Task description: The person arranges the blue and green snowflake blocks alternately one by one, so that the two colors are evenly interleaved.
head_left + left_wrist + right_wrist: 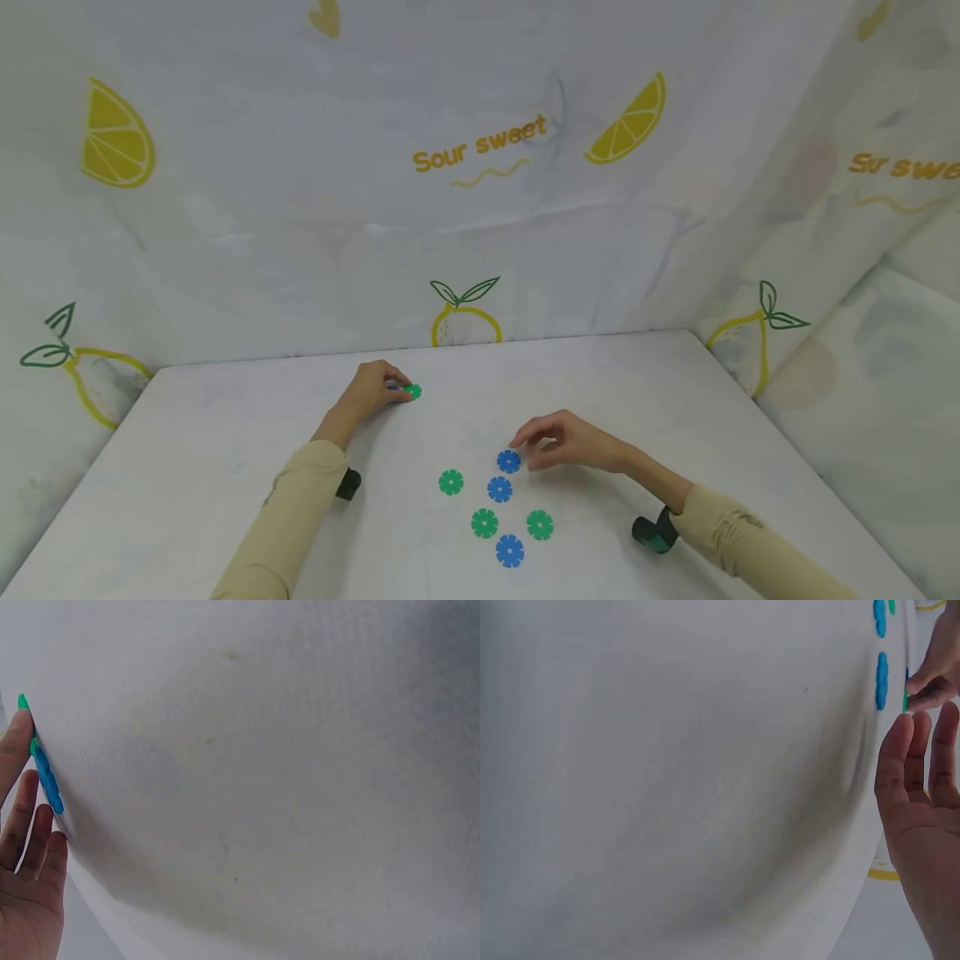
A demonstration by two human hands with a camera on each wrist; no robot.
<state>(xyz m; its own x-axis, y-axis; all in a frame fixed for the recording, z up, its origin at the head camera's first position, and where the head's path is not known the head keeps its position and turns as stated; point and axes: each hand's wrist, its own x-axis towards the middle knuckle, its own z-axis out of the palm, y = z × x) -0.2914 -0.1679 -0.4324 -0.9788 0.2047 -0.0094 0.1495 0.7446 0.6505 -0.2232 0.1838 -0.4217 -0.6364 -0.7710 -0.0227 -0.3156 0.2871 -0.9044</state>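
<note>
Pinching a green disc (416, 391) in fingers of the left hand (367, 392).
Poising the right hand (576, 440) with fingers released, just beside a blue disc (508, 462) on the bench (637, 375).

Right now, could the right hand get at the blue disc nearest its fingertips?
Most likely yes: the right hand is right beside that blue disc, holds nothing, and no other piece lies between. The left hand is away at a green disc.

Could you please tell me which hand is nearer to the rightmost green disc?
Right. The right hand is beyond the rightmost green disc, not touching it; the left hand is much farther away, beyond it and to the left.
</note>
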